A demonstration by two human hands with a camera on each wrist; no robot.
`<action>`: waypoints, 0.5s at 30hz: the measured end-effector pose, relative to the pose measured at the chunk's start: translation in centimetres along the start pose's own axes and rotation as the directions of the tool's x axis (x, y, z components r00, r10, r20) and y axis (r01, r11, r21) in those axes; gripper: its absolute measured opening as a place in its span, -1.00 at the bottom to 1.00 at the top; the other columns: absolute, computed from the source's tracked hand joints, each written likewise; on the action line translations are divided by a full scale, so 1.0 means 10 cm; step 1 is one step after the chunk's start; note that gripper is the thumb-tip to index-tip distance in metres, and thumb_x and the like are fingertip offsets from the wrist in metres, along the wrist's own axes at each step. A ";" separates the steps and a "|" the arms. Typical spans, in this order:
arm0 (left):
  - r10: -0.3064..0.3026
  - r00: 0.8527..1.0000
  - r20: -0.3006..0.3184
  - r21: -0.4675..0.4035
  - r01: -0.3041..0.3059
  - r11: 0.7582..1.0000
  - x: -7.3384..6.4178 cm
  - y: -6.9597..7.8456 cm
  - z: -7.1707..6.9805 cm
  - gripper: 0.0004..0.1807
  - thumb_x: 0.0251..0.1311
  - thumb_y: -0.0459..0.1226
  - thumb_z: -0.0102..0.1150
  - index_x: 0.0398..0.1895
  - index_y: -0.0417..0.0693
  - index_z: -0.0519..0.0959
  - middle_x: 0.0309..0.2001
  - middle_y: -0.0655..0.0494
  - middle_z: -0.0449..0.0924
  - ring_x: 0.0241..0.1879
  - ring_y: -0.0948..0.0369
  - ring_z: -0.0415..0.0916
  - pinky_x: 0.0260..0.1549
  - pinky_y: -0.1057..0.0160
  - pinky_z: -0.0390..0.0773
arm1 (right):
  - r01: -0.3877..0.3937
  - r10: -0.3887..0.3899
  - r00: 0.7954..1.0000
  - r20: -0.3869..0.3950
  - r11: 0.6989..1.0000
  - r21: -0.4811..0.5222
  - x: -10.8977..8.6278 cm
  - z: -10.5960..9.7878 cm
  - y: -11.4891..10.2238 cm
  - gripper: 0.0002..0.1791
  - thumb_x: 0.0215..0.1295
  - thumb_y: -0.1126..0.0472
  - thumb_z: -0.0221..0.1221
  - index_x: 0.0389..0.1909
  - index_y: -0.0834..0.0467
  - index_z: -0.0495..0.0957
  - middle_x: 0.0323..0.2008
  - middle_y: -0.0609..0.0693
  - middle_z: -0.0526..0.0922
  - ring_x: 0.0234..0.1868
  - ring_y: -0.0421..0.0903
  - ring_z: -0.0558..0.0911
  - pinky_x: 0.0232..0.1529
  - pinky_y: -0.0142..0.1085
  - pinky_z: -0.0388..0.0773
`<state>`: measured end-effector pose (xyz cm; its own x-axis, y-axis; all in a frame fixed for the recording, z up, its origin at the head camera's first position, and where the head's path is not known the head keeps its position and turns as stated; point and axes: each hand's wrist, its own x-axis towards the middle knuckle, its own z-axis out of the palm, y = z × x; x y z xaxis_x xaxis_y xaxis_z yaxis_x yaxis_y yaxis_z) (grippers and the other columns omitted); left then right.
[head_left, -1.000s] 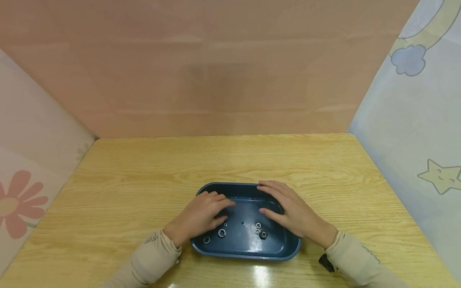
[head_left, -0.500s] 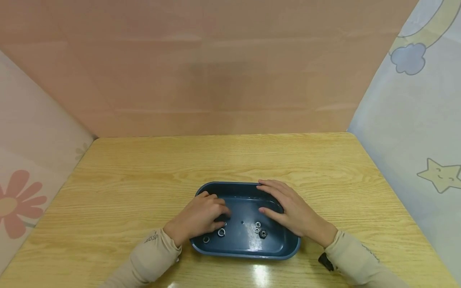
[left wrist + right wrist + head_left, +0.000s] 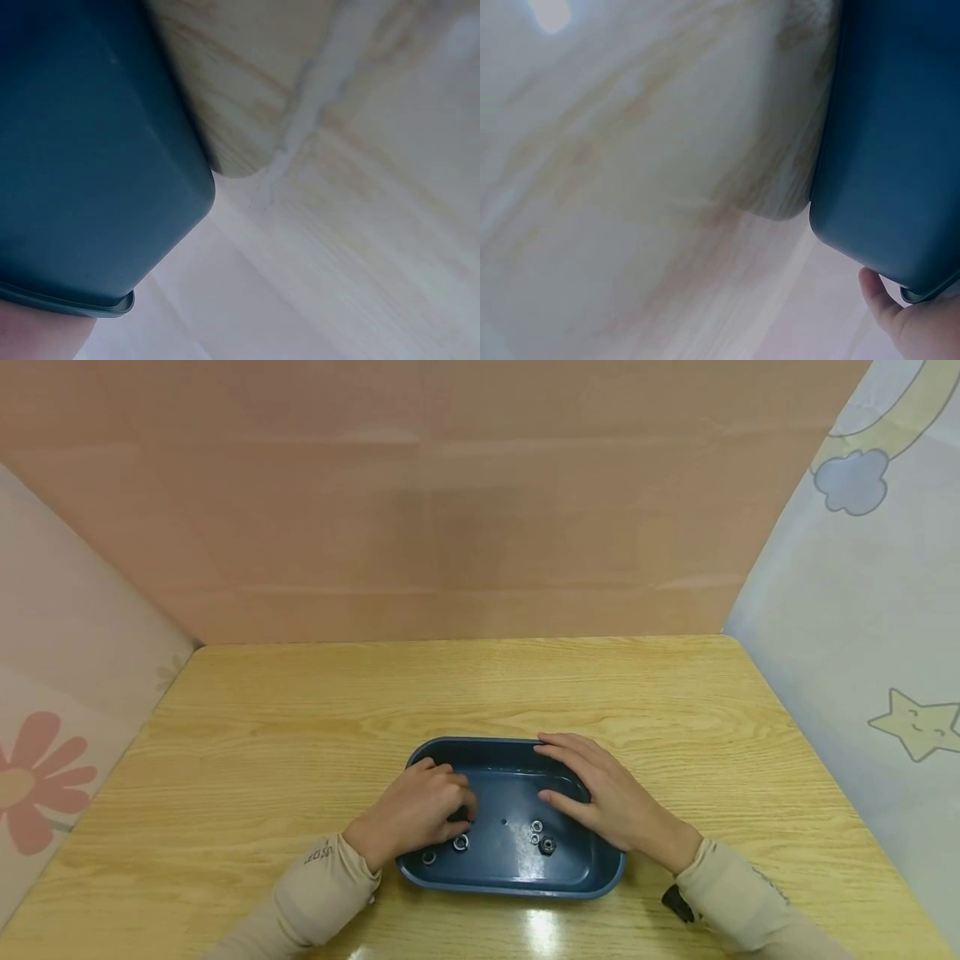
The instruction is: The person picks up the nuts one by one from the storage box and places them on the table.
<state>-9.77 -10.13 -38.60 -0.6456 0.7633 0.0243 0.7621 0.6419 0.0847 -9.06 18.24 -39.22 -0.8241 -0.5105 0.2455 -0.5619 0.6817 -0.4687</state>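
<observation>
A dark blue plastic tray [image 3: 517, 891] stands near the table's front in the head view. My left hand [image 3: 420, 810] reaches over its left rim, fingers curled, thumb and forefinger pinching a very small metal nut that their tips mostly hide. Just below lie a larger ring-shaped nut [image 3: 461, 842] and another nut [image 3: 428, 857]. My right hand [image 3: 607, 806] rests over the right rim, fingers fairly straight, thumb inside. One finger [image 3: 877, 296] lies outside the wall in the right wrist view. Near the tray's right side sit two small nuts [image 3: 537, 826] and a darker nut [image 3: 547, 845].
The tray stands on a wood-grain table [image 3: 300, 718]. A tan panel [image 3: 450, 527] rises behind the table, with patterned panels [image 3: 847, 610] at the sides. A dark strap [image 3: 677, 903] is on the right wrist, below the sleeve [image 3: 738, 893].
The left forefinger has curled down towards the thumb over the tiny nut, which is now mostly covered. The right hand and the other nuts keep their places.
</observation>
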 end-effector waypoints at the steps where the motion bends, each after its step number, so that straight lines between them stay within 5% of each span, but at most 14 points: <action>1: -0.003 1.000 -0.002 -0.002 0.003 1.000 0.00 0.00 0.00 -0.91 0.08 -0.02 0.42 -0.44 0.27 0.72 -0.35 0.39 0.68 -0.29 0.29 0.55 -0.32 0.33 0.31 | 0.001 -0.001 1.000 -0.001 1.000 -0.003 0.00 0.00 0.00 -0.36 0.29 -0.09 0.28 0.36 -0.03 0.39 0.42 -0.07 0.37 0.43 0.01 0.34 0.38 0.07 0.31; 15: -0.013 1.000 0.011 -0.007 0.013 1.000 0.01 -0.01 0.01 -0.90 0.04 -0.05 0.43 -0.50 0.25 0.68 -0.43 0.41 0.66 -0.41 0.35 0.49 -0.35 0.34 0.27 | -0.005 0.005 1.000 0.004 1.000 -0.015 0.00 0.00 0.00 -0.35 0.30 -0.13 0.26 0.37 -0.05 0.38 0.43 -0.08 0.36 0.44 0.01 0.34 0.38 0.07 0.32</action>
<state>-9.85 -10.10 -38.72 -0.6549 0.7556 0.0125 0.7532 0.6514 0.0918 -9.03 18.22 -39.17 -0.8266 -0.5089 0.2402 -0.5588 0.6920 -0.4570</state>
